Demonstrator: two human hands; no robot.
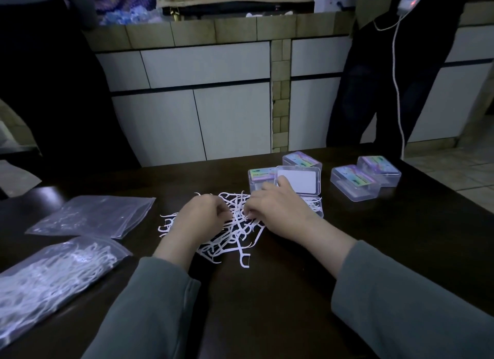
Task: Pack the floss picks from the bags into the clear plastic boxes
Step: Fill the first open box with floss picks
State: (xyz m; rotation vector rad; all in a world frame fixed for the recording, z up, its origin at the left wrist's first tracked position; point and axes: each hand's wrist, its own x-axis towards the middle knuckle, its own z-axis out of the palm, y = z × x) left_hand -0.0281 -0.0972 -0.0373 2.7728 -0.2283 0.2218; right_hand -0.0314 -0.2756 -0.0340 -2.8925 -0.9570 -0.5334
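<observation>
- Loose floss picks heaped mid-table, long axes every which way; nearest one points its head at me.
- My left hand and right hand both pinch picks in the heap.
- Open clear box just right of heap, lid up.

Dim, bluish cast; wide-angle edge distortion; soft focus.
</observation>
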